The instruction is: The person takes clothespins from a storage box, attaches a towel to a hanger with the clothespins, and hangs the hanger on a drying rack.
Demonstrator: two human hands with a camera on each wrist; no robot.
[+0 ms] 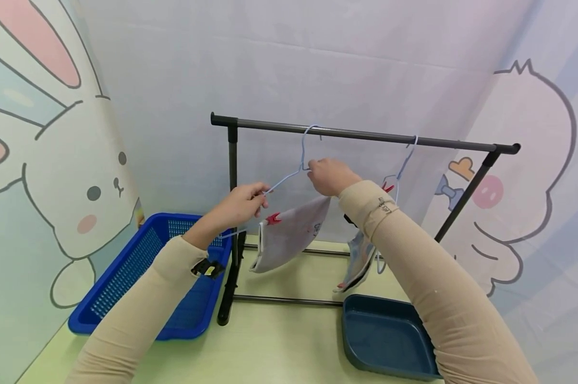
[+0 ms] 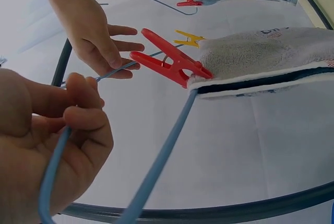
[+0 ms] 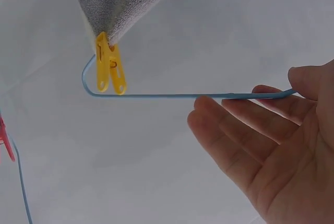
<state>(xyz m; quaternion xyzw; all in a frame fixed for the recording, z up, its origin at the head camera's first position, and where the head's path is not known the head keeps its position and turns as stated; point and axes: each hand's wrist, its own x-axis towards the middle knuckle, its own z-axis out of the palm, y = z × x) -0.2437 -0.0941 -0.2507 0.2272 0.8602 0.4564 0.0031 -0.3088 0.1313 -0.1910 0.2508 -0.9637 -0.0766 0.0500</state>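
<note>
A light blue wire clothes hanger (image 1: 289, 176) has its hook over the dark rod of a clothes rack (image 1: 279, 127). My left hand (image 1: 241, 205) grips its left arm with curled fingers. Near the neck, my right hand (image 1: 332, 176) pinches the wire with its thumb, while its other fingers (image 3: 240, 135) lie fairly straight beside it. A grey towel (image 1: 294, 234) with a white edge hangs from the hanger. A red clothespin (image 2: 169, 62) clips one corner and a yellow clothespin (image 3: 109, 65) the other.
To the right, a second blue hanger (image 1: 406, 160) on the rod carries a patterned cloth (image 1: 358, 261) with red clothespins. A blue plastic basket (image 1: 116, 277) stands at the left. A dark teal basin (image 1: 390, 368) sits at front right, partly behind my right sleeve.
</note>
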